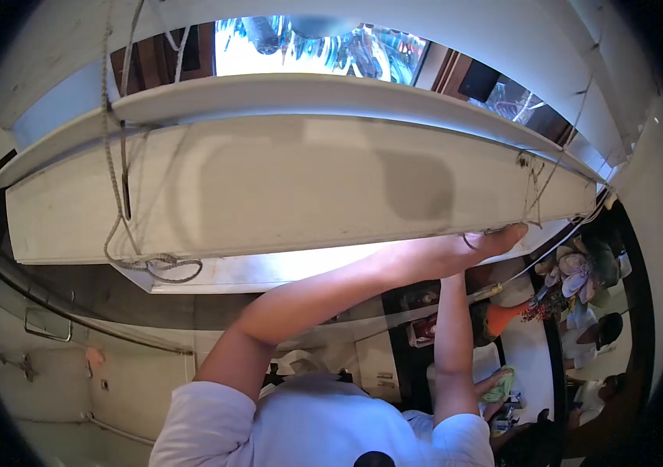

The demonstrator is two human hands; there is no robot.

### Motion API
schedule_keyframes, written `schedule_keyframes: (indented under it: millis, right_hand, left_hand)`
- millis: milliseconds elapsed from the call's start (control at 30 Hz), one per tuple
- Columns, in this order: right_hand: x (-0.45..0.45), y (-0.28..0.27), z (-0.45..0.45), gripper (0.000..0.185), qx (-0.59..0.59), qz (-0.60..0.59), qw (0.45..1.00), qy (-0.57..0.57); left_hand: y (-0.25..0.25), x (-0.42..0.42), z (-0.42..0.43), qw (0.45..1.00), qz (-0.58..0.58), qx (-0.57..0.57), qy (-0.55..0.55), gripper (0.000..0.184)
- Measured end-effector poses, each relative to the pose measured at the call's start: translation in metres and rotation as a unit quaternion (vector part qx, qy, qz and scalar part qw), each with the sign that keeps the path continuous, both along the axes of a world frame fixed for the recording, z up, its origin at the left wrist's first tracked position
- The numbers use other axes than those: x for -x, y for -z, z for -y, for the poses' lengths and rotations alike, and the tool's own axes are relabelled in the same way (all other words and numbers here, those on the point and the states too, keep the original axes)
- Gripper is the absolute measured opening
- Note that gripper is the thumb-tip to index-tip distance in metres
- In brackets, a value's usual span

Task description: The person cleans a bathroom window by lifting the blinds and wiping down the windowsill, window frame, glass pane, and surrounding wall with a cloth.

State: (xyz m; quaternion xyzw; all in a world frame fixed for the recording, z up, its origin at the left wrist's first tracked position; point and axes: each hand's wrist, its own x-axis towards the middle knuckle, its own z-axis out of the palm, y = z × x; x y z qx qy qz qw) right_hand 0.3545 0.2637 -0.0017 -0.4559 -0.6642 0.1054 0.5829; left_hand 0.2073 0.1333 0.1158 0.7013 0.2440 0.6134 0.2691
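Observation:
A long white board (pixel 308 187) spans the view in front of me, with cords at both ends. My left arm reaches across to the right. At the board's lower right edge, my left hand (pixel 499 240) appears closed on the edge, its fingers partly hidden. Dark strands (pixel 534 187) hang on the board just above that hand. My right forearm (pixel 453 327) rises toward the same spot. The right hand is hidden behind my left forearm and the board, so its grip does not show.
A grey looped rope (pixel 164 265) hangs at the board's left end. Above the board is a bright window (pixel 323 50). Flowers in an orange vase (pixel 502 317) stand at right, near several people (pixel 592 335). A curved rail (pixel 90 323) runs at lower left.

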Motion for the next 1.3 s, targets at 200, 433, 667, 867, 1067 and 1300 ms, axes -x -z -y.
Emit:
schedule_keyframes:
  millis: [200,433,667,867,1067,1300]
  right_hand:
    - [-0.005,0.003,0.002,0.022,0.002,-0.008,1.0,0.008]
    - [-0.009,0.004,0.006,0.023,0.004,-0.018,1.0,0.02]
    - [-0.027,-0.004,-0.003,0.025,-0.003,-0.059,0.998,0.037]
    - [-0.054,-0.025,-0.023,0.026,-0.018,-0.137,0.989,0.058]
    - [-0.069,-0.041,-0.035,0.028,-0.034,-0.206,0.974,0.085]
    - [-0.049,-0.026,-0.032,0.03,-0.034,-0.183,0.977,0.102]
  left_hand:
    - [0.001,-0.001,-0.001,1.0,0.02,-0.022,-0.001,0.024]
    - [-0.001,-0.001,-0.002,0.998,0.052,-0.042,0.014,0.027]
    - [0.001,-0.003,-0.006,0.998,0.03,-0.054,-0.029,0.027]
    - [-0.001,-0.002,-0.008,0.999,0.026,-0.009,0.022,0.028]
    - [-0.006,0.007,0.0,0.999,0.014,-0.007,0.046,0.032]
    - [0.005,0.003,0.003,0.998,0.044,-0.045,0.011,0.031]
